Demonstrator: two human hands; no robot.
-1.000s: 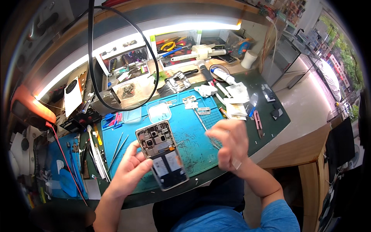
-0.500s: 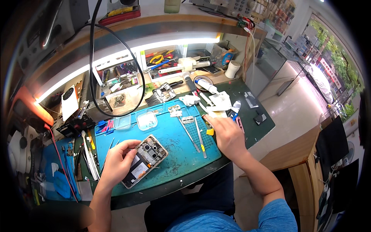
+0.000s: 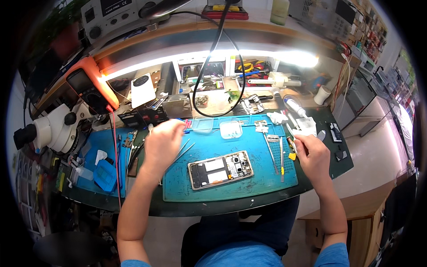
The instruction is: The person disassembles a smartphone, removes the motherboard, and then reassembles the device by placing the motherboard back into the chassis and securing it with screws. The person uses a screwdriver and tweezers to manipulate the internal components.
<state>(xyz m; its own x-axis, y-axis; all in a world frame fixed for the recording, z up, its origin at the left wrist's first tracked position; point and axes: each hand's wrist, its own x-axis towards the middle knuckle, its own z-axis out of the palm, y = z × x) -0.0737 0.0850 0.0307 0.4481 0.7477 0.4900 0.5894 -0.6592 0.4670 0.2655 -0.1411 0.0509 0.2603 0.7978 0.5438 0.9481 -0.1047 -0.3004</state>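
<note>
An opened smartphone (image 3: 220, 170), its back off and its boards, battery and cameras bare, lies tilted on the blue repair mat (image 3: 231, 193). My left hand (image 3: 161, 147) is raised over the mat's left side, above a pair of thin tweezers (image 3: 183, 151). Its fingers are blurred, so I cannot tell whether they hold anything. At the right edge of the mat my right hand (image 3: 314, 155) is closed, with thumb and fingers pinched at the lower end of a slim pale stick-like tool (image 3: 290, 130). A small yellow piece (image 3: 292, 156) lies just left of that hand.
Two clear plastic boxes (image 3: 231, 129) stand at the mat's back edge. More tweezers (image 3: 282, 162) lie right of the phone. An orange multimeter (image 3: 91, 86) and a white microscope (image 3: 55, 129) stand at left. A black cable loop (image 3: 194, 95) hangs over the bench.
My left hand has let go of the phone, which now lies on the mat, and has lifted away from it. My right hand stays by the mat's right edge. The view has swung left.
</note>
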